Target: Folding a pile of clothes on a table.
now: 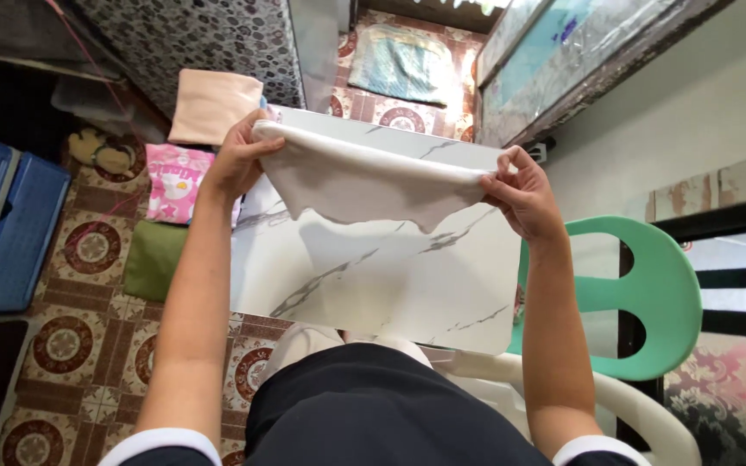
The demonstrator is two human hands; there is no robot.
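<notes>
Left hand [237, 160] fingers pinch left end of white cloth [364, 181]; right hand [524, 197] fingers pinch right end. Cloth stretched between hands, sagging above marble-patterned worktop [390, 285]. Green chair [649, 293] right; pink folded cloth [213, 105] beyond left hand.

It was a lived-in room of a home, cramped and informal. Patterned floor tiles [71, 345] ran underfoot, with folded cloths [211, 105] and a green cushion [154, 259] lying about, a small marble-look table [390, 285], a green plastic chair [649, 302] and a mat [403, 65] by a sunlit doorway.
</notes>
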